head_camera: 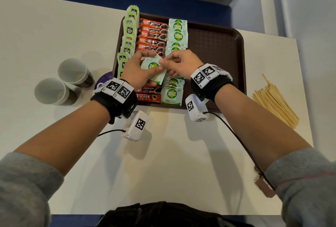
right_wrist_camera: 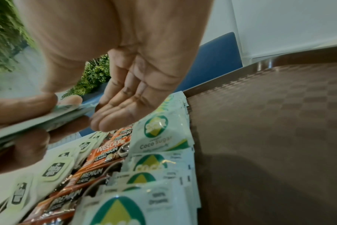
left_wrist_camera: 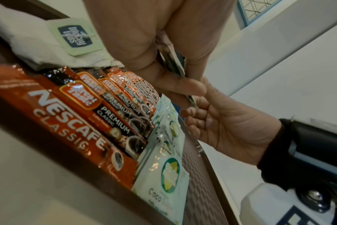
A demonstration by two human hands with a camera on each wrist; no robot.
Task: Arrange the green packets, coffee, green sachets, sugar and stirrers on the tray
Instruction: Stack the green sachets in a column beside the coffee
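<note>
A brown tray holds three rows: green tea packets at the left, red coffee sachets in the middle, and green-and-white Coco sugar sachets beside them. My left hand grips a small stack of sugar sachets above the middle of the rows. The stack is edge-on in the left wrist view and in the right wrist view. My right hand pinches the stack's right edge between thumb and forefinger. Wooden stirrers lie in a pile on the table, right of the tray.
Two white paper cups stand on the white table left of the tray, with a purple round thing between them and the tray. The tray's right half is bare. A brown tag lies by my right sleeve.
</note>
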